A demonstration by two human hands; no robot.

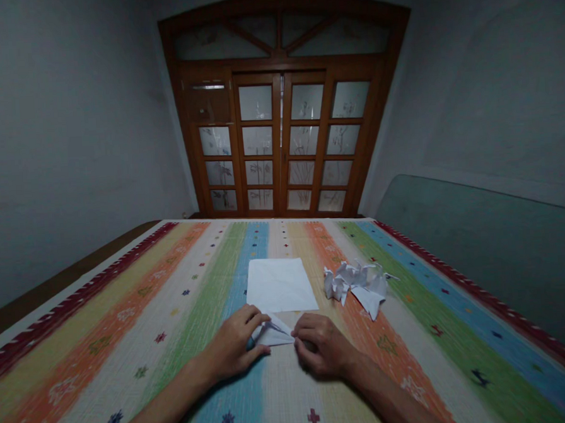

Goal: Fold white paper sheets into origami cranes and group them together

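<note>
A small piece of folded white paper point(277, 333) lies on the striped tablecloth between my two hands, its narrow point toward the right. My left hand point(235, 341) holds its wide left end, fingers over the top edge and thumb at the lower edge. The fingertips of my right hand point(323, 345) are pinched at the pointed right end. Part of the paper is hidden under my left fingers. Just beyond my hands lies a flat stack or sheet of white paper point(280, 284). To the right sits a cluster of folded paper figures point(357, 283), several pieces close together.
The tablecloth point(185, 343) with coloured stripes covers the long table. At the far end stands a wooden door point(281, 142) with glass panes. A greenish, rounded panel point(478, 239) rises along the right side, and pale walls point(69, 121) flank the room.
</note>
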